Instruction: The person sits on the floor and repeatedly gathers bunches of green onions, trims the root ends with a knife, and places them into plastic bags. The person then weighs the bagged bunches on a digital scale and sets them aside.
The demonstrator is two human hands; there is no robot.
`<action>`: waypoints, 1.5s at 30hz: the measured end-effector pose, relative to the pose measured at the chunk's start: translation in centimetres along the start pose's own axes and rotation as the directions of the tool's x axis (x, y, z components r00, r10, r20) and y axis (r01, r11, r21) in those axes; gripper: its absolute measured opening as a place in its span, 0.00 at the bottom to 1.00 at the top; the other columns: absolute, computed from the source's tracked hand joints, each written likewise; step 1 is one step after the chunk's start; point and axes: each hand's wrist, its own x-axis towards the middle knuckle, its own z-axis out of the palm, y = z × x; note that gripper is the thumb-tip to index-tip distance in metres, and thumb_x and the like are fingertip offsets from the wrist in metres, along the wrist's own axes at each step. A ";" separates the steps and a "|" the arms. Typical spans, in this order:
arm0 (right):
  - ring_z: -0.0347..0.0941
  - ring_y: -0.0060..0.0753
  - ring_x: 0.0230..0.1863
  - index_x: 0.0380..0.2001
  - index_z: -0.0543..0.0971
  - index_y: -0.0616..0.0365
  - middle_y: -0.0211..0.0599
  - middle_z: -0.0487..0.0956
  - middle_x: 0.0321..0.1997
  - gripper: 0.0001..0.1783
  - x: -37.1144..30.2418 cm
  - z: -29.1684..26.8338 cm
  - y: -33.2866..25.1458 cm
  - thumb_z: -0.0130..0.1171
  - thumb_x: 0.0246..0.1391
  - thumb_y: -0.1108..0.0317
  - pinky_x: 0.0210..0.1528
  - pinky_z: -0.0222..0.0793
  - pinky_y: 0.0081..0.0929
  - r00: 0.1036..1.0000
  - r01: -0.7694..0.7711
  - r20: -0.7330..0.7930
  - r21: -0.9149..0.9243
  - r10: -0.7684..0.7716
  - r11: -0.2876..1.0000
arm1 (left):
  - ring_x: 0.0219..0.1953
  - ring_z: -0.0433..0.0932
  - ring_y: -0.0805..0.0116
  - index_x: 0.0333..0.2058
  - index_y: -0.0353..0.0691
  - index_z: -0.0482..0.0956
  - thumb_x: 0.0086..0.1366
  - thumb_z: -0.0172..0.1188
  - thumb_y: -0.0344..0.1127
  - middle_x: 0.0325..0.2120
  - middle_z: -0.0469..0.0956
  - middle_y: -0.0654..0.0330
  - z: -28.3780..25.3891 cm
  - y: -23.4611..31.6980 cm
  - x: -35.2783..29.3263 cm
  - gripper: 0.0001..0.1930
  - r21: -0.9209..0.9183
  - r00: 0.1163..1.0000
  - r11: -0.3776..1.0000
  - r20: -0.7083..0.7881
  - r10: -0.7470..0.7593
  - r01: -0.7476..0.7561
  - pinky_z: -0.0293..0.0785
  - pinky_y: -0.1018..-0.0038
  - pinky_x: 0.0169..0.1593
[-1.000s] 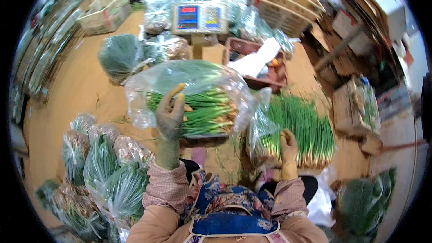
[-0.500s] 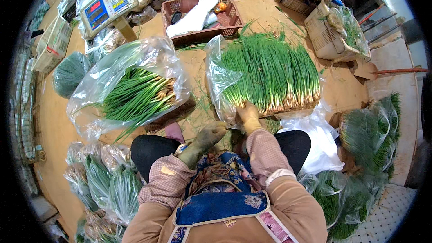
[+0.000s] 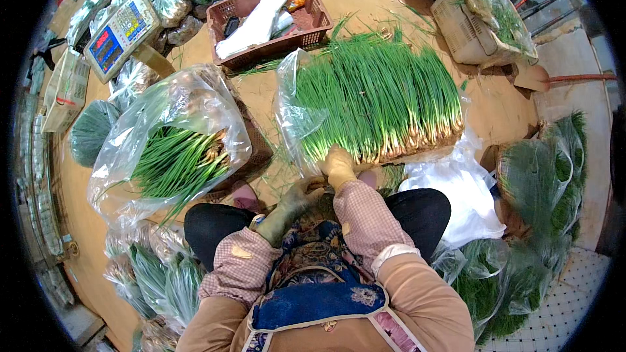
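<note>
A broad row of spring onions (image 3: 385, 98) lies on a plastic sheet (image 3: 287, 91) in front of me, pale root ends toward me. My right hand (image 3: 338, 164), in a yellowish glove, is closed at the roots at the row's left end; its fingertips are partly hidden among the stalks. Just left of it and nearer my lap is my left hand (image 3: 295, 201), in a dirty greenish glove. Its fingers are curled in, and what they hold, if anything, is hidden. To the left, an open clear bag (image 3: 107, 179) holds a bunch of spring onions (image 3: 179, 160).
Beyond the row stands a brown crate (image 3: 319, 16) with a white bag (image 3: 261, 13). A digital scale (image 3: 124, 32) is at far left. Packed bags of greens (image 3: 156, 274) lie left; more greens (image 3: 541, 182) and white plastic bags (image 3: 450, 189) lie right. A beige basket (image 3: 469, 26) stands far right.
The view has shifted, so the crate, scale and bagged onions appear farther left. My right hand stays at the row's left end. My left hand remains curled beside my right wrist.
</note>
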 end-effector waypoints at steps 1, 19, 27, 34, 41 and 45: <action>0.72 0.44 0.41 0.37 0.73 0.65 0.50 0.74 0.39 0.31 -0.1 -0.6 -0.3 0.62 0.33 0.51 0.40 0.70 0.33 0.999 -0.010 0.040 -0.018 0.010 1.000 | 0.43 0.70 0.69 0.46 0.32 0.67 0.57 0.54 0.36 0.41 0.72 0.56 0.1 0.5 -0.2 0.20 -0.009 1.000 1.000 -0.008 -0.023 0.023 0.65 0.76 0.48; 0.72 0.37 0.33 0.33 0.70 0.74 0.50 0.75 0.29 0.32 6.5 -3.7 7.1 0.66 0.28 0.57 0.33 0.68 0.29 0.997 0.000 -0.064 0.515 0.039 0.857 | 0.37 0.71 0.72 0.42 0.32 0.71 0.57 0.53 0.36 0.34 0.75 0.58 -0.8 -3.0 0.4 0.17 -0.163 0.999 0.986 -0.018 -0.045 0.042 0.67 0.78 0.43; 0.72 0.47 0.38 0.43 0.67 0.69 0.52 0.71 0.42 0.19 1.2 -3.8 9.5 0.42 0.53 0.65 0.42 0.68 0.48 0.887 -0.375 0.342 0.925 -0.310 -0.054 | 0.36 0.70 0.71 0.42 0.35 0.70 0.57 0.52 0.49 0.37 0.72 0.59 -1.2 0.6 0.8 0.23 -0.374 0.989 0.918 -0.009 -0.146 0.132 0.67 0.78 0.38; 0.71 0.48 0.40 0.43 0.68 0.65 0.48 0.72 0.41 0.17 -4.5 -0.4 4.5 0.40 0.53 0.66 0.42 0.70 0.47 0.800 -0.568 0.464 0.791 -0.381 -0.229 | 0.55 0.57 0.59 0.55 0.29 0.50 0.53 0.56 0.52 0.53 0.57 0.46 -1.2 -4.6 6.4 0.40 -0.554 0.943 0.791 -0.033 -0.331 0.258 0.62 0.70 0.49; 0.73 0.39 0.33 0.40 0.69 0.68 0.45 0.73 0.39 0.16 -4.8 0.6 4.0 0.43 0.51 0.68 0.35 0.72 0.35 0.911 -0.406 0.346 0.844 -0.222 -0.351 | 0.34 0.71 0.66 0.46 0.32 0.62 0.52 0.60 0.41 0.35 0.70 0.53 0.4 -5.3 7.0 0.27 -0.578 0.877 0.810 -0.333 -0.345 0.099 0.67 0.72 0.32; 0.70 0.33 0.32 0.43 0.66 0.67 0.43 0.71 0.40 0.22 -1.8 4.5 6.4 0.49 0.51 0.59 0.32 0.66 0.31 0.999 -0.048 0.034 0.910 0.042 0.412 | 0.43 0.70 0.54 0.52 0.28 0.55 0.54 0.55 0.35 0.41 0.68 0.41 2.3 -3.7 6.5 0.30 0.085 0.938 0.996 -0.343 0.056 -0.029 0.66 0.68 0.45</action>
